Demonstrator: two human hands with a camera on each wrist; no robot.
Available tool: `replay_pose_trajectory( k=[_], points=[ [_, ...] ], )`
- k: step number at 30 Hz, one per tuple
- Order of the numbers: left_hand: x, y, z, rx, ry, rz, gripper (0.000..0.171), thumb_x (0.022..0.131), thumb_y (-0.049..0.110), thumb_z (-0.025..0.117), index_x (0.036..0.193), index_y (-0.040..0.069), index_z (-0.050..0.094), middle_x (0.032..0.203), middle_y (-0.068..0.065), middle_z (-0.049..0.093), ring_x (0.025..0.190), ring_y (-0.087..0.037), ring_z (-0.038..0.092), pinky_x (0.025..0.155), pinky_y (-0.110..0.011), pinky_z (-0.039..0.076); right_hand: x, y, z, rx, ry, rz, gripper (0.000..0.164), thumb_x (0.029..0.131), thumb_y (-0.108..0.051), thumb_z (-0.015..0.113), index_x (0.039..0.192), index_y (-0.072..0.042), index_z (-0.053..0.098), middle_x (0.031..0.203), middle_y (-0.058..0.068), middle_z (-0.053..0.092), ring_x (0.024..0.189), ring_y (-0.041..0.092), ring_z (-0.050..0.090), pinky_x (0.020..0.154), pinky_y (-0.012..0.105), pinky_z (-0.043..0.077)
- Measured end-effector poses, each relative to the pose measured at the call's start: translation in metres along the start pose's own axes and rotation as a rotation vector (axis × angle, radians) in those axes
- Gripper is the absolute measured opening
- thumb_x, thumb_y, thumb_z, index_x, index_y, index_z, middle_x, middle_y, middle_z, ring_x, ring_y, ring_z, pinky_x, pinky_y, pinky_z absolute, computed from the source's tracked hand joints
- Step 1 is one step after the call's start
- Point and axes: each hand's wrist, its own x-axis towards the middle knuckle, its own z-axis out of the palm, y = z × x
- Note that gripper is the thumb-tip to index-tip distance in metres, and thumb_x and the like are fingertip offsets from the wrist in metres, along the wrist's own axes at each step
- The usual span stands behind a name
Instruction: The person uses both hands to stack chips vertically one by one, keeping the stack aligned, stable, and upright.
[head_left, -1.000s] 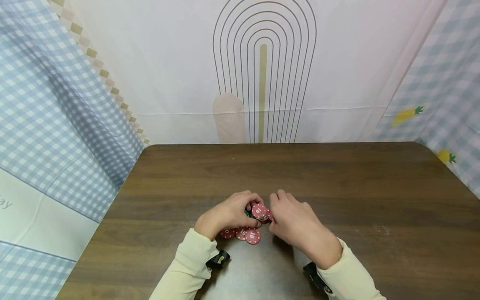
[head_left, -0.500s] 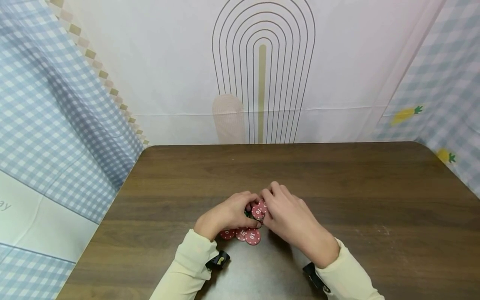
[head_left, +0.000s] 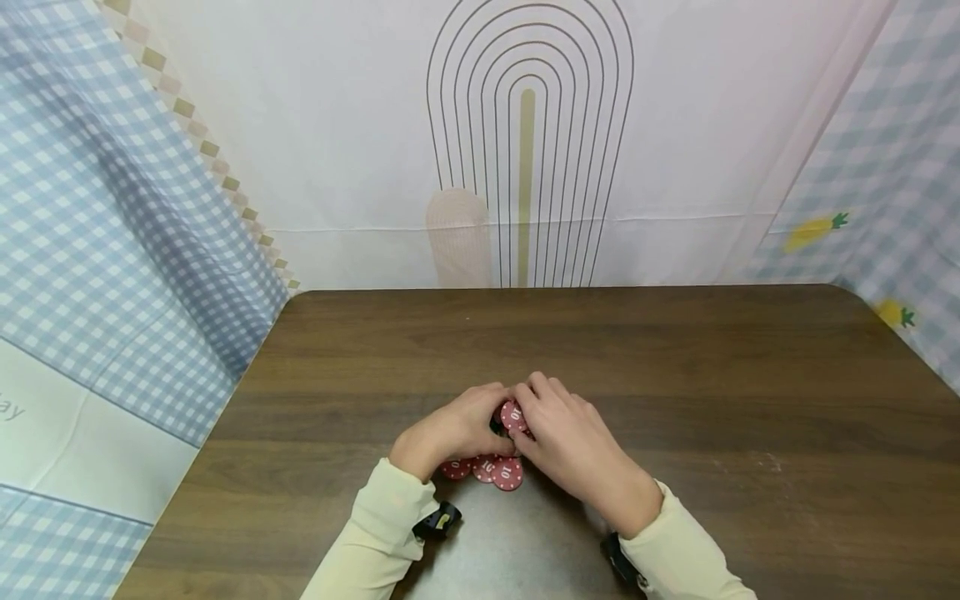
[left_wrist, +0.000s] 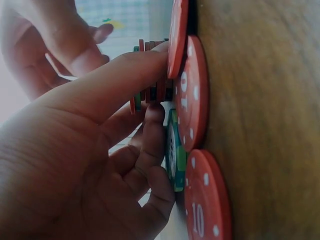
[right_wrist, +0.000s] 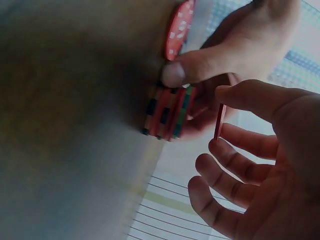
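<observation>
My left hand (head_left: 453, 425) holds a short stack of poker chips (right_wrist: 167, 115) on the table, thumb on the near side and fingers curled behind. Red, green and dark edges show in the stack. Between thumb and fingers, my right hand (head_left: 577, 442) pinches one red poker chip (right_wrist: 219, 121), just above the stack and apart from it in the right wrist view. Several loose red chips (head_left: 507, 473) marked 10 lie by the left thumb, partly overlapping. A green chip (left_wrist: 175, 155) rests beside the left fingers in the left wrist view.
The brown wooden table (head_left: 675, 358) extends on both sides of the hands. Behind it hangs a white cloth (head_left: 337, 150) with an arch pattern. Blue checked cloth (head_left: 150, 208) borders the left side, and more hangs at the right.
My right hand has moved left, from beside the stack to over it, with the red chip pinched. The left hand stays around the stack, and the loose red chips have not moved.
</observation>
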Motion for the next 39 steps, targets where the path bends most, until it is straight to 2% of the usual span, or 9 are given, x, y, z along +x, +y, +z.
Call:
replay_pose_trajectory(
  k=[3,7,15,20,29,34,39],
  points=[
    [0.0,0.0,-0.001,-0.003,0.0,-0.001,0.047,0.077,0.021,0.082,0.12,0.017,0.062,0.11,0.002,0.061,0.101,-0.014,0.056,0.094,-0.033,0.047,-0.001,0.0,0.004,-0.016,-0.008,-0.001,0.027,0.088,-0.022,0.071,0.11,-0.009,0.063,0.096,0.003,0.054,0.084,0.021,0.054,0.06,0.036,0.049],
    [-0.001,0.001,-0.001,0.003,0.002,0.009,0.04,0.076,0.019,0.081,0.111,0.017,0.062,0.104,0.004,0.059,0.097,-0.013,0.055,0.088,-0.031,0.047,-0.003,0.002,0.008,-0.006,-0.042,0.011,0.024,0.09,-0.022,0.071,0.109,-0.009,0.063,0.093,0.003,0.054,0.082,0.021,0.053,0.057,0.036,0.048],
    [0.0,0.001,0.0,-0.011,-0.002,0.015,0.033,0.076,0.018,0.082,0.102,0.019,0.06,0.094,0.005,0.055,0.087,-0.012,0.052,0.077,-0.027,0.045,-0.002,0.004,0.009,0.005,-0.102,0.041,0.03,0.089,-0.025,0.072,0.114,-0.01,0.062,0.096,0.001,0.055,0.083,0.019,0.053,0.059,0.037,0.05],
    [-0.001,0.001,0.0,-0.023,-0.005,0.005,0.034,0.077,0.019,0.082,0.105,0.019,0.061,0.096,0.006,0.055,0.088,-0.012,0.052,0.078,-0.027,0.045,-0.002,0.004,0.005,-0.011,-0.115,0.042,0.036,0.086,-0.026,0.076,0.114,-0.01,0.062,0.099,0.002,0.055,0.086,0.02,0.054,0.063,0.038,0.052],
    [-0.002,0.002,-0.001,-0.026,0.004,0.012,0.045,0.079,0.026,0.083,0.118,0.017,0.062,0.107,0.004,0.059,0.099,-0.014,0.055,0.09,-0.032,0.047,-0.003,0.002,-0.011,-0.031,-0.036,0.004,0.035,0.085,-0.026,0.078,0.113,-0.011,0.062,0.099,0.001,0.058,0.086,0.02,0.054,0.063,0.037,0.051],
    [-0.002,0.001,0.0,-0.036,0.001,0.018,0.04,0.079,0.025,0.083,0.113,0.019,0.063,0.102,0.005,0.058,0.095,-0.012,0.054,0.086,-0.03,0.047,-0.002,-0.001,-0.019,-0.042,-0.072,0.013,0.03,0.086,-0.029,0.077,0.106,-0.011,0.063,0.094,0.001,0.058,0.081,0.02,0.054,0.059,0.037,0.049],
    [-0.003,-0.001,-0.001,-0.06,-0.015,0.006,0.04,0.08,0.022,0.082,0.116,0.018,0.063,0.1,0.007,0.056,0.091,-0.011,0.053,0.082,-0.028,0.046,-0.003,-0.006,-0.024,-0.019,-0.166,0.027,0.03,0.085,-0.026,0.078,0.104,-0.008,0.065,0.088,0.002,0.06,0.075,0.02,0.059,0.057,0.039,0.05]
  ],
)
